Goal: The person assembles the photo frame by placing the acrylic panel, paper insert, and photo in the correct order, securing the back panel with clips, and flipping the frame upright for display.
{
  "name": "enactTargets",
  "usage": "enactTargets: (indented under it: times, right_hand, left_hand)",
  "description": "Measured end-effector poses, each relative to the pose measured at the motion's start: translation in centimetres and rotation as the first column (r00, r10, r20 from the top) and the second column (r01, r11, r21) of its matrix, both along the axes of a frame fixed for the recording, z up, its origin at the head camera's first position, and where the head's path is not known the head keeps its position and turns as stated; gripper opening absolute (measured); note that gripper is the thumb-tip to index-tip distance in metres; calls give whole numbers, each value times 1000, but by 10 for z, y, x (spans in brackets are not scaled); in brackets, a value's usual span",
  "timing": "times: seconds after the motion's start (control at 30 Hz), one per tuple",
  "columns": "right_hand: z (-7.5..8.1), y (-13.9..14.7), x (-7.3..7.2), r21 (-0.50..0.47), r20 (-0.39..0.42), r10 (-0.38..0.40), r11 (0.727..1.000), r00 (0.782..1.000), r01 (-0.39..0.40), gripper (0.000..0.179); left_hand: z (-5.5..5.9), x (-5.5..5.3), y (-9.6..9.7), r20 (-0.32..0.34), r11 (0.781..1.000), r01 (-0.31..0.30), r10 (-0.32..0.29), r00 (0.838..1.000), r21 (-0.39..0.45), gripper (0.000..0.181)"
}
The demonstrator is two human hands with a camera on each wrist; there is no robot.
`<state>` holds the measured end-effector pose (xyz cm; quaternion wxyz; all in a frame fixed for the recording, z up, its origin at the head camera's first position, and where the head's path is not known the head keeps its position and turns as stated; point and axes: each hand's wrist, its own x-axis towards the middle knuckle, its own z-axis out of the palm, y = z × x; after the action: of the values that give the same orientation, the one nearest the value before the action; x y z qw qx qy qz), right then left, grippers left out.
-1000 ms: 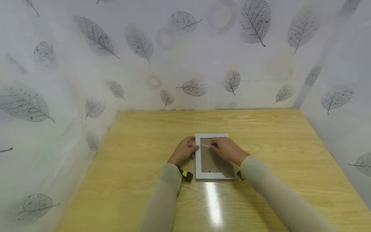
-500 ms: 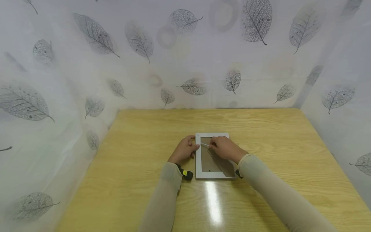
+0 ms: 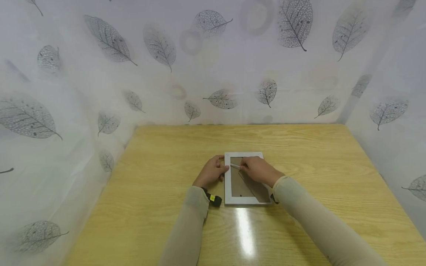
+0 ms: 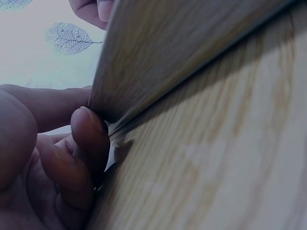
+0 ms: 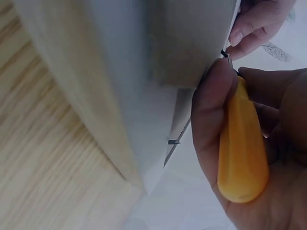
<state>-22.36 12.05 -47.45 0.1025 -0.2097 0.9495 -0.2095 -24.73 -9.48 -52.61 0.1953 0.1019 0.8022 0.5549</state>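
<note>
A white picture frame (image 3: 227,188) lies back side up on the table, its brown backing board (image 3: 237,184) showing. The brown stand leg (image 3: 257,190) slants across the backing toward the lower right corner. My left hand (image 3: 210,172) grips the frame's left side, thumb on the white border and fingers along the outer edge. In my right hand (image 3: 261,170) is a screwdriver with a yellow handle (image 5: 243,148). Its metal shaft (image 3: 235,166) points left, reaching the inner edge of the border near my left thumb. A small dark tab (image 5: 173,142) sticks out at the frame's near inner edge.
The wooden table (image 3: 159,166) stretches out around the frame. Leaf-patterned white sheeting (image 3: 213,66) stands behind it and on both sides. A dark wrist camera (image 3: 214,200) sits at the left wrist, close beside the frame.
The screwdriver's shaft has tilted slightly at the frame's left inner edge, and the right hand has shifted a little left. The left hand and the frame stay in place.
</note>
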Motion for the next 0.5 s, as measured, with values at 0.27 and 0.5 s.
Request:
enactTargets:
  times: [0.27, 0.5]
  right_hand:
    - [4, -3, 4, -22, -48, 13, 1000, 999, -14, 10]
    - [1, -4, 5, 2, -110, 43, 999, 993, -43, 13]
  left_hand:
    - [3, 1, 0, 5, 1000, -5, 5, 1000, -13, 53]
    - [5, 3, 1, 23, 1000, -7, 8, 1000, -14, 54]
